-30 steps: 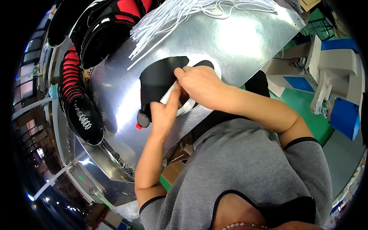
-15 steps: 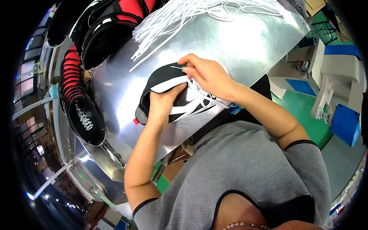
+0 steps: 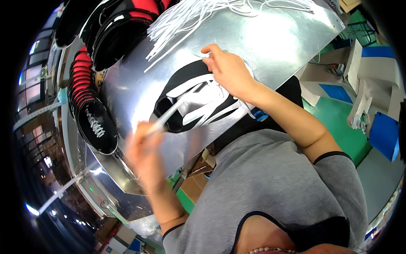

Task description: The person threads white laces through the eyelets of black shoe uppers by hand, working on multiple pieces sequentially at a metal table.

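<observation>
A black and white shoe upper (image 3: 179, 80) lies on the metal table with its opening toward the left, a white lace threaded through it. Off its left end, my left hand (image 3: 146, 144) is smeared by motion. A taut stretch of white shoelace (image 3: 171, 112) runs from the closed fingers of this hand back to the upper. My right hand (image 3: 230, 72) rests over the upper's far right part, its fingers curled together at the far edge. Something small and pale shows at those fingertips, too small to name. Loose lace loops hang beside the right wrist.
A bundle of white laces (image 3: 186, 21) spreads along the table's far side. Nested black and red shoe uppers (image 3: 82, 80) stand in a row at the left, with more uppers (image 3: 122, 34) behind. The metal table's (image 3: 270, 38) right edge slants toward me.
My left hand has let go of the upper and swung left, drawing a lace out with it. My right hand has moved slightly farther away, near the upper's far edge.
</observation>
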Demonstrator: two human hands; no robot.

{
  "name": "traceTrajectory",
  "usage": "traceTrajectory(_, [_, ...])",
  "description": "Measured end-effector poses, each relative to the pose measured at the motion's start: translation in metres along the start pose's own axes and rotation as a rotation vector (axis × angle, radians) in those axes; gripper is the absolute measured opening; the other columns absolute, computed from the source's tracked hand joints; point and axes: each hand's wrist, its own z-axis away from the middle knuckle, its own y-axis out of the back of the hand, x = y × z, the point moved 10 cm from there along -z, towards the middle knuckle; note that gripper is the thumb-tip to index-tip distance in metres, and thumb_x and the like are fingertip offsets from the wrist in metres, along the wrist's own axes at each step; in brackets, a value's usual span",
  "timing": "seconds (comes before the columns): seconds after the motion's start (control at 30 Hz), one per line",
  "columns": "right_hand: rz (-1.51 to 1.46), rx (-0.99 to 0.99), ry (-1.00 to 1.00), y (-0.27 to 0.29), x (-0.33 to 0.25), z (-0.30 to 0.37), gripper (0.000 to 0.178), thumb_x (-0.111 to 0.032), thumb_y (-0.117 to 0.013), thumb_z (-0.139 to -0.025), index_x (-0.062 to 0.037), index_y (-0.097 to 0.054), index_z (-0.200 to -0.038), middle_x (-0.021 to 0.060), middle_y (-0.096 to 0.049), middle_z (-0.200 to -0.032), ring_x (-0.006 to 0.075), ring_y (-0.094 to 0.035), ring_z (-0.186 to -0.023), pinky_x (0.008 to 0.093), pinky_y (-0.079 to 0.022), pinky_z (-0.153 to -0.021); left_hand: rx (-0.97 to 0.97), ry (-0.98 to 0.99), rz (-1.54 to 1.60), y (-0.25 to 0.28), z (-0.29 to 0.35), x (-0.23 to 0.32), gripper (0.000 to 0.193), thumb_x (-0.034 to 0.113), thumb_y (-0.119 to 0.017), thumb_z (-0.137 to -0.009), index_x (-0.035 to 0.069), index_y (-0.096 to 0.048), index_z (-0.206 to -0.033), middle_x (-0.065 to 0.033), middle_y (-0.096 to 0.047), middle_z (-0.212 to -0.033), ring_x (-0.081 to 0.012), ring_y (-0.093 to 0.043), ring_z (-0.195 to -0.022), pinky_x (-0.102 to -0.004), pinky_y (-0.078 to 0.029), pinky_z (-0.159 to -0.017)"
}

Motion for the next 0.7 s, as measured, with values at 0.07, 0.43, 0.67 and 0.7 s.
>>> traceTrajectory(0.07, [-0.153,-0.032,-0.018,0.007,-0.006,-0.002,0.024,-0.017,-0.055,-0.099,-0.0031,-0.055,-0.118,0.0135,-0.068,-0.083,0.0267,-0.066,-0.073,0.0366,-0.051,-0.068,-0.119,-0.57,-0.406,-0.074,0.008,0.033,0.014,0.006,-0.076,-0.078,0.004,-0.066,-0.088,-0.0082,-0.061,-0.1,-0.0232,-0.056,-0.092,-0.0367,-0.044,-0.085])
traceTrajectory(0.43, [-0.303,-0.196,0.103,0.034,-0.033,0.085,0.015,-0.012,-0.058,-0.096,-0.0015,-0.055,-0.106,0.0141,-0.067,-0.083,0.0302,-0.066,-0.074,0.0374,-0.05,-0.065,-0.043,-0.438,-0.351,-0.099,-0.001,0.008,0.022,0.008,-0.076,-0.08,0.002,-0.063,-0.096,-0.0131,-0.063,-0.09,-0.0338,-0.061,-0.082,-0.0395,-0.047,-0.073])
traceTrajectory(0.67, [-0.271,-0.267,0.094,0.019,-0.025,0.086,0.011,-0.011,-0.059,-0.095,-0.002,-0.053,-0.099,0.0136,-0.065,-0.081,0.0324,-0.065,-0.074,0.0397,-0.048,-0.063,-0.114,-0.335,-0.303,-0.102,-0.01,0.001,0.019,0.01,-0.077,-0.08,0.001,-0.065,-0.092,-0.0135,-0.066,-0.085,-0.032,-0.064,-0.077,-0.0387,-0.049,-0.069])
traceTrajectory(0.7, [-0.277,-0.274,0.088,0.016,-0.023,0.086,0.011,-0.011,-0.059,-0.095,-0.002,-0.053,-0.098,0.0137,-0.065,-0.08,0.0325,-0.064,-0.073,0.0398,-0.048,-0.063,-0.118,-0.307,-0.291,-0.102,-0.011,-0.002,0.018,0.009,-0.077,-0.08,0.001,-0.065,-0.092,-0.0135,-0.067,-0.085,-0.0315,-0.065,-0.076,-0.0382,-0.049,-0.069])
